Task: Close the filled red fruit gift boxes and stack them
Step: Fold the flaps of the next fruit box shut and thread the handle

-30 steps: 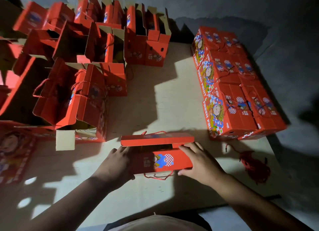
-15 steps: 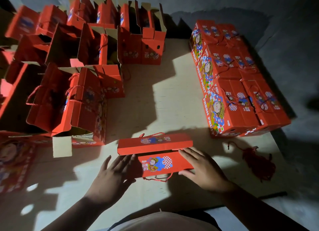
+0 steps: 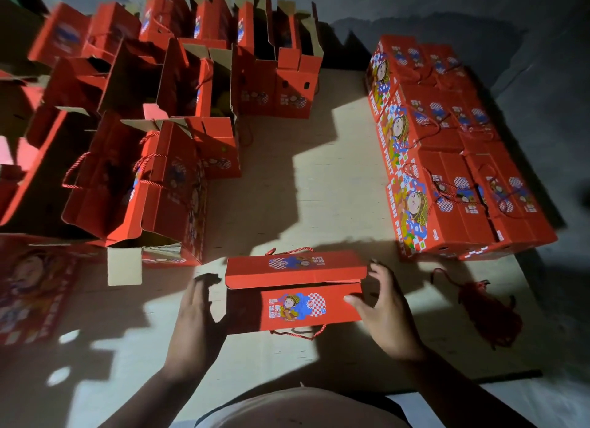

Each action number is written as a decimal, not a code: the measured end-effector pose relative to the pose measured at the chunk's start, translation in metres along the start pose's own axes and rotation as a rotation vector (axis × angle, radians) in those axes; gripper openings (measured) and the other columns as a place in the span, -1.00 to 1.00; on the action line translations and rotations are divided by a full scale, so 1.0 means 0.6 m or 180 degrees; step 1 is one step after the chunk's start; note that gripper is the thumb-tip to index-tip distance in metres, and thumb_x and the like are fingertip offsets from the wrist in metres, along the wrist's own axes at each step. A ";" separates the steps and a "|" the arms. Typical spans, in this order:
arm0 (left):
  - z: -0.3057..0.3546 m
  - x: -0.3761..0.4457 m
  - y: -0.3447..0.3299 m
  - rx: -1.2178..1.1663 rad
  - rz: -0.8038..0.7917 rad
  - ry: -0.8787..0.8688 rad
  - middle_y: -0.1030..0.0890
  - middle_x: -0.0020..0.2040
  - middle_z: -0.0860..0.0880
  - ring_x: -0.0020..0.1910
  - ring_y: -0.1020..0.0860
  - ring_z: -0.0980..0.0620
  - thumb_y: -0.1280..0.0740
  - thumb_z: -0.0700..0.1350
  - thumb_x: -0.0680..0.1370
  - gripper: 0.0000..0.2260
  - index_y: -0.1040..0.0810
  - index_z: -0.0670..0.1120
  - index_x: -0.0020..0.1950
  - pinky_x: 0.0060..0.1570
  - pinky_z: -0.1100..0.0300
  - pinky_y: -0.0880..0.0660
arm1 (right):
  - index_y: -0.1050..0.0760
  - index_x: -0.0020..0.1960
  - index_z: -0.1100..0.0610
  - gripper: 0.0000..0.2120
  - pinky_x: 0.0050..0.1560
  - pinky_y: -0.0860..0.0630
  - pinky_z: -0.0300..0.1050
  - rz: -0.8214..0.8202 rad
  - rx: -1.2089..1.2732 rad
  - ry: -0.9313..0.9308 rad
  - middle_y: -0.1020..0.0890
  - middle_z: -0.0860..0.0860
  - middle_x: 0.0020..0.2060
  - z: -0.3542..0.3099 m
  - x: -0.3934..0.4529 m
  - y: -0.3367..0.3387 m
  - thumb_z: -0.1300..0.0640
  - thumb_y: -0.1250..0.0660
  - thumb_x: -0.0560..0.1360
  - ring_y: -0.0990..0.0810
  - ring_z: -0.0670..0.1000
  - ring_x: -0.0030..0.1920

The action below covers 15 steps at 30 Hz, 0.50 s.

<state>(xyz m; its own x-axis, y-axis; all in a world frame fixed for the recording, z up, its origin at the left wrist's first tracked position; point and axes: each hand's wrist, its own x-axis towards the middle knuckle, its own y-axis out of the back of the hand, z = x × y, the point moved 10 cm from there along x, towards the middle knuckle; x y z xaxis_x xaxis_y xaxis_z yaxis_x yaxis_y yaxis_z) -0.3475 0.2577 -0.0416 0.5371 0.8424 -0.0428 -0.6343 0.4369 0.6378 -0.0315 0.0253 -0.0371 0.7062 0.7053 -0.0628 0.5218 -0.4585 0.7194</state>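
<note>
Hands — left hand [image 3: 194,319], right hand [image 3: 384,312] — flank red box [image 3: 295,292] (flaps nearly shut).

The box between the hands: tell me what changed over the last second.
The two top flaps of the box have come down and now meet almost flat. The left hand has drawn off its left end, fingers straight alongside; the right hand slid from the near flap to the right end, thumb touching it. The closed boxes, open boxes and red cord bundle stayed put.
</note>
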 end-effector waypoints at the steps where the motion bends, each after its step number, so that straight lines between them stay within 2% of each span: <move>1: -0.002 -0.002 0.001 -0.0096 -0.0006 0.0069 -0.40 0.48 0.10 0.41 -0.47 0.01 -0.58 -0.06 0.48 -0.29 -0.33 0.06 0.56 0.27 -0.02 -0.56 | -0.22 0.61 -0.09 -0.13 0.43 -0.42 -0.07 -0.0046 0.0143 -0.0131 -0.46 -0.06 0.48 0.005 0.003 -0.002 0.02 -0.61 0.44 -0.45 -0.10 0.47; 3: 0.017 -0.006 -0.006 0.0090 -0.0223 -0.0252 -0.18 0.65 0.15 0.61 -0.27 0.05 -0.54 -0.14 0.53 -0.13 -0.10 0.13 0.70 0.39 0.01 -0.45 | -0.07 0.67 -0.21 -0.02 0.52 -0.34 -0.07 -0.0262 0.0167 0.0013 -0.31 -0.11 0.60 -0.004 0.009 -0.009 0.04 -0.60 0.47 -0.30 -0.14 0.58; 5: 0.041 -0.013 -0.021 0.0565 -0.0496 -0.0753 -0.02 0.71 0.13 0.67 -0.10 0.07 -0.45 -0.26 0.57 -0.12 -0.02 0.17 0.72 0.46 0.00 -0.38 | -0.11 0.67 -0.24 -0.13 0.56 -0.33 0.05 -0.0417 -0.0023 0.0357 -0.20 -0.17 0.65 -0.017 0.008 -0.016 -0.01 -0.53 0.53 -0.17 -0.16 0.63; 8: 0.039 -0.020 -0.040 0.0950 -0.0724 -0.0926 0.04 0.72 0.11 0.69 -0.05 0.01 -0.35 -0.37 0.58 -0.12 -0.01 0.20 0.71 0.46 -0.02 -0.38 | -0.24 0.63 -0.25 -0.34 0.33 -0.57 0.18 -0.0489 -0.0082 0.0439 -0.13 -0.24 0.66 -0.009 0.006 -0.021 -0.14 -0.40 0.58 -0.19 -0.17 0.62; 12: 0.024 -0.018 -0.048 0.0982 -0.0761 -0.0967 -0.03 0.72 0.10 0.69 -0.05 0.02 -0.36 -0.38 0.57 -0.13 -0.05 0.21 0.70 0.48 -0.01 -0.37 | -0.24 0.63 -0.25 -0.39 0.26 -0.62 0.14 -0.0515 -0.0279 0.0611 -0.09 -0.26 0.66 -0.005 0.003 -0.025 -0.21 -0.31 0.61 -0.21 -0.18 0.62; 15: 0.034 0.001 -0.046 0.0846 -0.0696 -0.1071 -0.22 0.68 0.05 0.66 -0.18 -0.01 -0.43 -0.25 0.60 -0.30 -0.27 0.13 0.66 0.50 -0.05 -0.38 | -0.34 0.58 -0.20 -0.43 0.40 -0.52 0.05 -0.0440 -0.0481 0.0683 -0.12 -0.25 0.65 -0.013 0.013 -0.018 -0.21 -0.33 0.60 -0.23 -0.17 0.61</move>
<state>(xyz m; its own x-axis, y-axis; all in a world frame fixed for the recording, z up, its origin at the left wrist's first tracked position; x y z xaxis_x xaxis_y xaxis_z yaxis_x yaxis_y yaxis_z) -0.3185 0.2399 -0.0436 0.8200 0.5717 0.0254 -0.3458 0.4597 0.8180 -0.0355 0.0400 -0.0402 0.5076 0.8610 -0.0314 0.5176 -0.2756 0.8100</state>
